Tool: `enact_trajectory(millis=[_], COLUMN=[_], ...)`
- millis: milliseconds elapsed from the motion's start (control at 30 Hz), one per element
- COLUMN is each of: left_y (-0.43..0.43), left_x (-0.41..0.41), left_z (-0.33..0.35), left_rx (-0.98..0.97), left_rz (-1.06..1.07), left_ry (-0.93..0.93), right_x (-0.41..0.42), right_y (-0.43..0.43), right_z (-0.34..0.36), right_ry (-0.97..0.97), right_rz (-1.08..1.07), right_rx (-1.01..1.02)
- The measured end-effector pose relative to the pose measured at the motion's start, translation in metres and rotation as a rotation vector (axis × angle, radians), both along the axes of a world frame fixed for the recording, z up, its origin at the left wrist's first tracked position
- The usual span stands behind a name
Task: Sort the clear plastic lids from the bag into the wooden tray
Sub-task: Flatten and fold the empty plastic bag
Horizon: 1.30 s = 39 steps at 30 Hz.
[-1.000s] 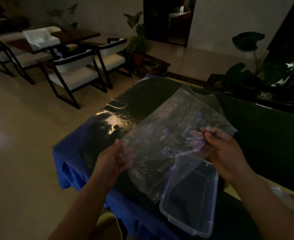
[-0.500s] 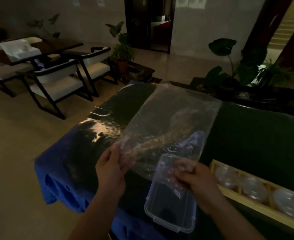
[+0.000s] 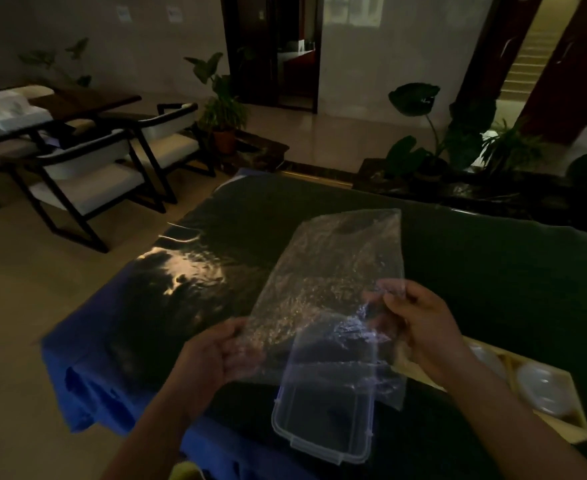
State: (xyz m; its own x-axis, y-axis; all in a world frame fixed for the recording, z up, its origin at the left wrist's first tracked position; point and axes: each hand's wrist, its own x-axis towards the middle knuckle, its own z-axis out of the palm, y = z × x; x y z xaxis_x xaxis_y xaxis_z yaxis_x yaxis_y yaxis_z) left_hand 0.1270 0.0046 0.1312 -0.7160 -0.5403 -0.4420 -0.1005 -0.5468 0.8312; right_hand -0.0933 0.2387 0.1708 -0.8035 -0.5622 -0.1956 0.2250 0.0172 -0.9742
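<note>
Gripping bag (image 3: 333, 271): both hands (image 3: 420, 323), fingers closed.

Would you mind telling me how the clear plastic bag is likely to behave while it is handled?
The clear plastic bag looks floppy: it is crinkled and held up by both hands. It is probably very light, being thin and see-through. Its glossy film may slip between fingers.

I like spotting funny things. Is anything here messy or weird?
Nothing is spilled or broken. The blue cloth hangs rumpled over the table's near corner, and the clear bag, held by the left hand and right hand, looks empty and crinkled.
</note>
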Motion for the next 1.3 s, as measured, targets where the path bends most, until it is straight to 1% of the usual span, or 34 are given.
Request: enact_trajectory(millis=[100, 233, 300, 367, 400, 500, 633, 700, 767, 900, 1067, 1167, 1267, 1300], left_y=[-0.011, 0.004, 0.012, 0.013, 0.014, 0.019, 0.019, 0.015, 0.013, 0.01, 0.003, 0.005, 0.012, 0.012], left_x=[-0.024, -0.061, -0.073, -0.078, -0.079, -0.082, -0.09, -0.093, -0.097, -0.104, -0.103, -0.1, -0.098, -0.096], left_z=[0.014, 0.023, 0.02, 0.015, 0.014, 0.017, 0.025, 0.026, 0.027, 0.027, 0.028, 0.034, 0.043, 0.045], left_rx=[-0.125, -0.196, -0.206, -0.132, -0.11, -0.163, -0.294, -0.341, -0.341, -0.346, -0.27, -0.249, -0.178, -0.191], left_rz=[-0.189, -0.358, -0.261, -0.116, -0.09, -0.125, -0.138, -0.137, -0.12, -0.111, -0.065, -0.032, -0.036, -0.029], left_ry=[-0.17, -0.25, -0.252, -0.175, -0.132, -0.053, -0.025, -0.02, -0.009, 0.02, 0.067, 0.072, 0.161, 0.159], right_x=[-0.01, -0.019, -0.025, -0.032, -0.035, -0.037, -0.039, -0.046, -0.05, -0.053, -0.05, -0.048, -0.051, -0.051], right_y=[0.007, 0.018, 0.027, 0.039, 0.045, 0.056, 0.056, 0.056, 0.057, 0.056, 0.051, 0.049, 0.048, 0.048], right_z=[0.006, 0.012, 0.015, 0.018, 0.018, 0.018, 0.02, 0.02, 0.02, 0.024, 0.026, 0.02, 0.016, 0.016], right_ry=[0.034, 0.007, 0.045, 0.05, 0.049, 0.076, 0.141, 0.176, 0.162, 0.12, 0.19, 0.117, 0.07, 0.072], right_rz=[0.096, 0.211, 0.214, 0.163, 0.139, 0.124, 0.05, 0.016, 0.033, 0.105, 0.024, -0.022, -0.067, -0.083], right_rx=[0.044, 0.042, 0.075, 0.078, 0.077, 0.093, 0.094, 0.139, 0.167, 0.088, -0.02, -0.035, -0.005, 0.01])
